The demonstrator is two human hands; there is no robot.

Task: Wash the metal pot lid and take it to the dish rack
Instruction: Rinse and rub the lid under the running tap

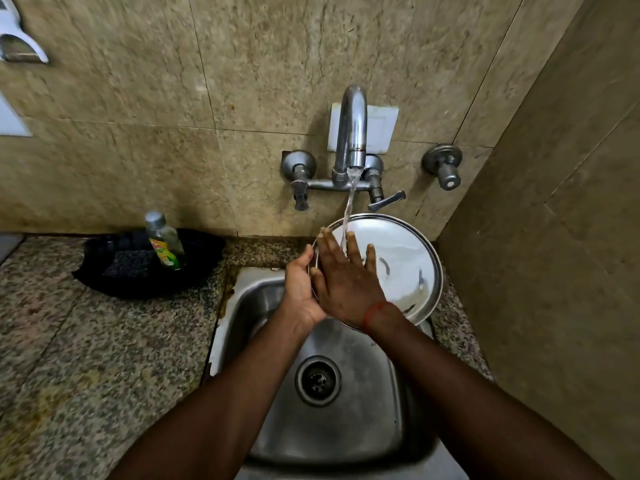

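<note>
Now rinsing: left hand (299, 285) grips lid (405, 258) rim over sink's (242, 306) back edge, right hand (346, 282) flat, rubbing; next likely needs tap (353, 133) off.

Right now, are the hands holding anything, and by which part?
The left hand grips the metal pot lid by its left rim. The right hand lies flat on the lid's face, fingers straight, holding nothing.

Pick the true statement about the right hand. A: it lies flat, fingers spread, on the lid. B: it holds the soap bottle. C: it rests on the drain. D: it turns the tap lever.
A: the right hand lies open on the metal pot lid, while the left hand grips its rim.
</note>
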